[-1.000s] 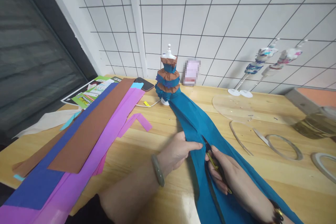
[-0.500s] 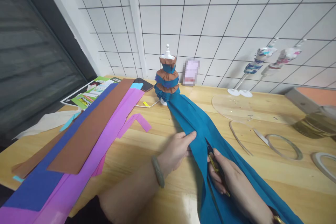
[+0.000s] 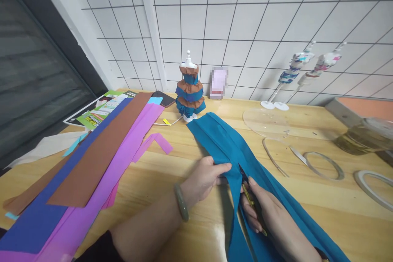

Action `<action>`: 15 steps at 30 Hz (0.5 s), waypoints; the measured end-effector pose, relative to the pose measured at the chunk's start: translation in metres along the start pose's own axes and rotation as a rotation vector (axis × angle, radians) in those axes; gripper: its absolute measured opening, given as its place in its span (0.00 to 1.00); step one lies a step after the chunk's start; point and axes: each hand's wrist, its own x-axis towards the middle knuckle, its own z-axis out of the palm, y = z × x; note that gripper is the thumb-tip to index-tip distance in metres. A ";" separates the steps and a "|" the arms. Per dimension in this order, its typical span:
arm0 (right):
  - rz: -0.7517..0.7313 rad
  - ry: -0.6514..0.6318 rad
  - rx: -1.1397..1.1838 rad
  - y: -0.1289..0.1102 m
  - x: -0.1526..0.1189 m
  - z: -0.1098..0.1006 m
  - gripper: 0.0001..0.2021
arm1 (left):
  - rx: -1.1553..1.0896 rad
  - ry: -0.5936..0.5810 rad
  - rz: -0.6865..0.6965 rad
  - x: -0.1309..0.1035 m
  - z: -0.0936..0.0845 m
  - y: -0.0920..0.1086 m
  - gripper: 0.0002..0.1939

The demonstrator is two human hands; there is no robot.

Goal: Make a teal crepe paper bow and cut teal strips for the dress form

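A long teal sheet of crepe-like paper (image 3: 227,139) runs from mid-table down to the lower right. My left hand (image 3: 207,178) pinches its left edge between thumb and fingers. Closed around dark and gold scissors (image 3: 251,200), my right hand (image 3: 260,206) lies on the sheet, the blade tips against the teal. Below the scissors a slit separates a narrow teal strip from the wider part. Just beyond the sheet's far end stands a small dress form (image 3: 189,92) with ruffled brown, blue and teal tiers.
Brown (image 3: 107,147), blue and purple strips lie at the left, over leaflets. Behind them is a dark phone (image 3: 164,99). Two decorated dress forms (image 3: 299,65), a clear disc (image 3: 265,123), tape rolls (image 3: 325,166) and a transparent container (image 3: 362,135) are on the right.
The view has shifted slightly, so the background sits further left. The sheet's far end now lies apart from the dress form's base, and the slit below the scissors looks wider.
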 end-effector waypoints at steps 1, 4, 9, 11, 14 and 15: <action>0.001 -0.008 0.009 0.000 0.000 0.000 0.25 | -0.004 0.001 0.008 0.000 0.000 0.001 0.17; 0.012 -0.031 0.051 0.000 0.001 0.000 0.24 | -0.024 0.039 0.041 0.000 0.001 0.002 0.16; 0.051 -0.053 0.069 -0.006 -0.003 0.000 0.23 | -0.095 0.093 0.112 0.001 0.002 0.003 0.16; 0.074 -0.064 0.029 -0.008 -0.005 -0.001 0.24 | -0.120 0.114 0.109 0.001 0.002 0.003 0.15; 0.102 -0.077 -0.050 -0.006 -0.010 -0.004 0.26 | -0.153 0.118 0.111 0.001 0.001 0.003 0.14; 0.114 -0.086 -0.078 -0.005 -0.012 -0.007 0.26 | -0.164 0.113 0.114 0.001 0.001 0.004 0.13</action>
